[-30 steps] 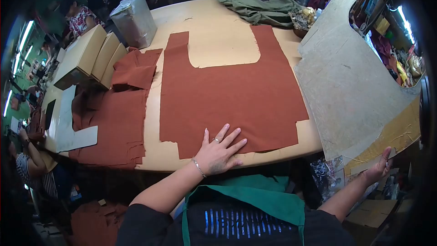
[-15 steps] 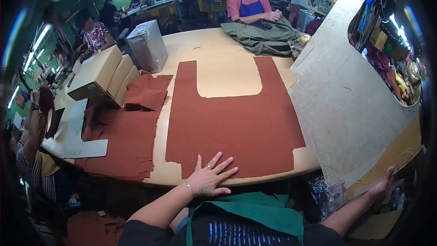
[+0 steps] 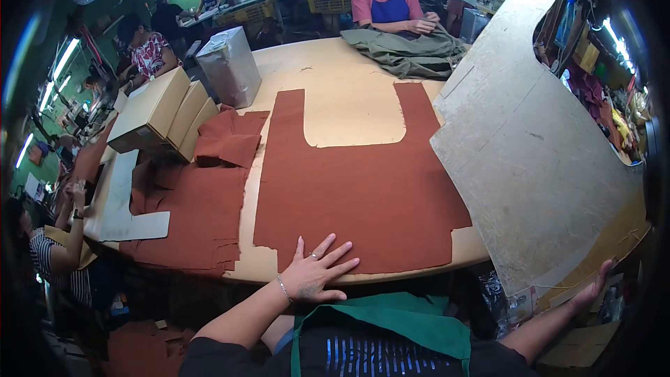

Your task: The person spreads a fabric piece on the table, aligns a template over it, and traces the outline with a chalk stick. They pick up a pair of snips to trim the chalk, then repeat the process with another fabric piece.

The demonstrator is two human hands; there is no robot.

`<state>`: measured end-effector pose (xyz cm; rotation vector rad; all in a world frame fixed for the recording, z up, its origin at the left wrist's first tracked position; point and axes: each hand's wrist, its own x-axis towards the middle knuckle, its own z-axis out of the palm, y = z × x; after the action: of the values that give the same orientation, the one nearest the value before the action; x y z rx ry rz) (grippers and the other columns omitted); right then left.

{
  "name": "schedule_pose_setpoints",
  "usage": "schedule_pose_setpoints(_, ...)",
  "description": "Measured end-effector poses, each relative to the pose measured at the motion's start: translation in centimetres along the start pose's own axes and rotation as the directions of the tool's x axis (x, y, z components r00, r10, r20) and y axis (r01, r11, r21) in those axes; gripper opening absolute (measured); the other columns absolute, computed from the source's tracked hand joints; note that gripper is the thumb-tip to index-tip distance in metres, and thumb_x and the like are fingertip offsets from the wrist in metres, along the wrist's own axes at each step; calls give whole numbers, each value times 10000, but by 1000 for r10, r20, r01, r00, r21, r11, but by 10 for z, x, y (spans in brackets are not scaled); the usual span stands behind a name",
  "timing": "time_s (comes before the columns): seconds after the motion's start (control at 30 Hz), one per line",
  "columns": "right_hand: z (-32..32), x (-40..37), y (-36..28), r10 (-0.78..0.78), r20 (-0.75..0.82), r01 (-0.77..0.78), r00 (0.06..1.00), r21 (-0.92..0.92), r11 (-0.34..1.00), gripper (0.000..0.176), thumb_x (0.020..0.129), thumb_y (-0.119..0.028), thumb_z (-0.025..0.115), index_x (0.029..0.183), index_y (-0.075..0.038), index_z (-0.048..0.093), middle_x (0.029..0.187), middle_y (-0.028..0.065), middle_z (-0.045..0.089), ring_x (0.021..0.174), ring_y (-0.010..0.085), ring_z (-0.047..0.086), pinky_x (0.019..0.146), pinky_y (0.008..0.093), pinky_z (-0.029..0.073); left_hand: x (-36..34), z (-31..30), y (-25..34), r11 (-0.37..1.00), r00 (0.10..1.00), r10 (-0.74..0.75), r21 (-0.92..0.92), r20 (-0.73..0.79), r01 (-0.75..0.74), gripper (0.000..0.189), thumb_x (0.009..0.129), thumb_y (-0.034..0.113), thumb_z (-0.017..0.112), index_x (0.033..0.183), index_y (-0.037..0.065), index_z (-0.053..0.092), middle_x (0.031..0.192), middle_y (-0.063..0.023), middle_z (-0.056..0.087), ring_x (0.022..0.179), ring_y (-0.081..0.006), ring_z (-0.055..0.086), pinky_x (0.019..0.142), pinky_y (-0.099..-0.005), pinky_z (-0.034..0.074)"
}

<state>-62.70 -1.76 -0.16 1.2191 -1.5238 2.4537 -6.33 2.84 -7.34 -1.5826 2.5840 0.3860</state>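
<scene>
A rust-brown cut fabric panel (image 3: 356, 202) with a U-shaped cutout lies flat on the table. My left hand (image 3: 317, 274) rests on its near edge, fingers spread and pressing down. At the right, my right hand (image 3: 592, 292) supports a large grey pattern board (image 3: 537, 146) by its lower edge; the fingers behind the board are partly hidden. The board stands tilted, with its left edge overlapping the panel's right side. A tan strip (image 3: 624, 230) runs along the board's lower right part.
A stack of rust fabric (image 3: 202, 216) lies at the left under a pale L-shaped board (image 3: 115, 213). Cardboard boxes (image 3: 150, 112) and a metal tin (image 3: 229, 70) stand behind it. Across the table (image 3: 300, 63), a person (image 3: 387, 7) handles olive cloth (image 3: 405, 49). Other people work around.
The grey pattern board has shifted slightly left, over the panel's right edge, with my right hand on it. My left hand stays flat on the fabric. The person at far left has lowered their hands.
</scene>
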Motion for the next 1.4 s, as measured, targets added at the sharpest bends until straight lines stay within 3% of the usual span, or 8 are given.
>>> schedule_pose_setpoints(0.17, -2, 7, 10, 23, 47, -25, 999, 42, 999, 454, 827, -260, 553, 1114, 81, 462, 1151, 101, 458, 1061, 168, 426, 941, 279, 289, 5, -8, -21, 967, 921, -176, -234, -347, 97, 645, 749, 555, 483, 1289, 231, 345, 1391, -33, 221, 1301, -271, 126, 911, -676, 104)
schedule_pose_setpoints(0.23, 1, 6, 24, 80, 123, -97, 989, 139, 986, 443, 827, -254, 556, 1101, 84, 470, 1134, 96, 469, 1045, 163, 438, 932, 275, 302, 15, -9, -58, 867, 775, -240, -488, -585, -100, 622, 805, 466, 479, 1278, 85, 352, 1279, -115, 394, 1188, -282, 360, 972, -447, 265)
schedule_pose_setpoints(0.33, 20, -12, 66, 225, 440, -421, 869, 423, 802, 427, 828, -245, 559, 1083, 88, 482, 1108, 88, 486, 1021, 155, 457, 919, 269, 320, 18, -46, -91, -91, 839, -527, -972, -137, -215, 698, 806, 510, 479, 1280, 24, 315, 1201, -118, 446, 1067, -201, 453, 886, -343, 380)
schedule_pose_setpoints(0.43, 109, -75, 56, 249, 658, -399, 710, 86, 913, 336, 828, -236, 567, 971, 66, 530, 914, 19, 511, 857, 97, 474, 784, 218, 372, 4, -48, -100, -308, 866, -452, -874, -212, -375, 720, 784, 496, 528, 1281, 30, 298, 1197, -107, 449, 1060, -201, 457, 893, -343, 373)
schedule_pose_setpoints(0.6, 219, -140, 40, 170, 837, -2, 521, -198, 980, 229, 831, -217, 543, 819, 11, 550, 661, -2, 490, 593, 92, 418, 534, 237, 347, -29, -15, -111, -3, 683, -696, -951, -221, -310, 526, 765, 3, 563, 1238, 34, 335, 1140, -80, 482, 1020, -164, 479, 864, -306, 402)
schedule_pose_setpoints(0.7, 253, -156, 65, 210, 845, 190, 492, -340, 921, 299, 791, -278, 567, 819, 19, 551, 656, 110, 548, 581, 214, 509, 541, 310, 399, -19, -6, -120, 58, 610, -750, -943, -258, -327, 492, 753, 48, 579, 1202, 10, 381, 1101, -91, 513, 994, -172, 500, 846, -305, 409)
schedule_pose_setpoints(0.9, 283, -173, 82, 255, 834, 441, 489, -489, 753, 430, 769, -392, 539, 920, 9, 575, 781, 224, 593, 760, 358, 576, 665, 415, 456, 10, -17, -150, 530, 567, -789, -728, -235, 435, 416, 692, 171, 622, 1044, -19, 504, 947, -186, 591, 881, -285, 571, 783, -337, 432)
schedule_pose_setpoints(1.4, 299, -168, 79, 308, 802, 567, 511, -584, 580, 514, 743, -475, 554, 928, 4, 579, 853, 222, 584, 799, 324, 584, 675, 403, 469, 17, -10, -147, 612, 542, -790, -440, -289, 657, 519, 666, 202, 668, 1091, -23, 474, 1116, -229, 480, 1047, -353, 454, 863, -351, 379)
